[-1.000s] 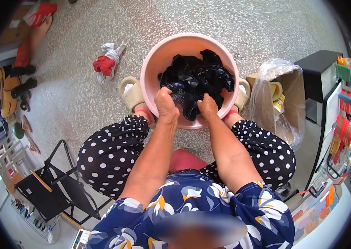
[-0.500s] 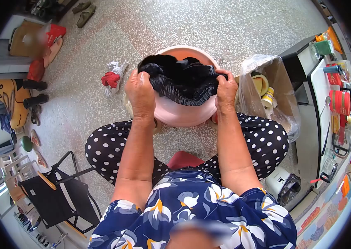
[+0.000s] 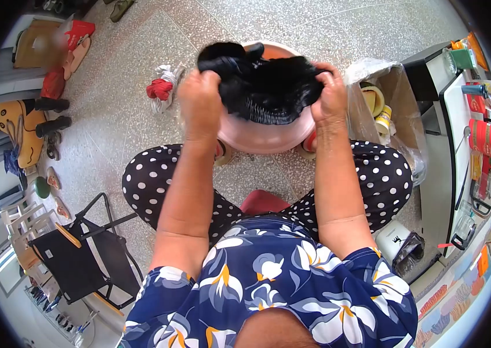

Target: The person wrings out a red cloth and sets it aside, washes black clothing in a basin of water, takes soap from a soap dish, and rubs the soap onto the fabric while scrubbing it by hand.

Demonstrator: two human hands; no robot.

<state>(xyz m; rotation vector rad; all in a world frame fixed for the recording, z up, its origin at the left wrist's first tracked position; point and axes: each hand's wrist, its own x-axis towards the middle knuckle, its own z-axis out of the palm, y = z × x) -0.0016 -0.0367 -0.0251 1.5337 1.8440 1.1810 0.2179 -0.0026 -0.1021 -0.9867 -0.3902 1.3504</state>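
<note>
A dark, glossy wet-looking black garment [image 3: 271, 87] with a gathered elastic edge hangs stretched between my hands. My left hand [image 3: 200, 107] is closed on its left end, somewhat smeared by motion. On the other side, my right hand [image 3: 331, 97] grips the right end with fingers wrapped over the edge. Below the garment stands a pale pink basin [image 3: 265, 140] on the floor, its orange-pink inside showing at the far rim. The garment hides most of the basin's contents.
Left of the basin, a red and white cloth [image 3: 161, 88] lies on the speckled floor. To the right stands a cardboard box [image 3: 410, 110] lined with clear plastic. A black folding chair [image 3: 74, 261] is at lower left, a cluttered cabinet [image 3: 448, 145] at right.
Both hands have moved slightly farther apart with the black garment, which has shifted and bunched in folds. The whole view has tilted a little, so the basin appears higher.
</note>
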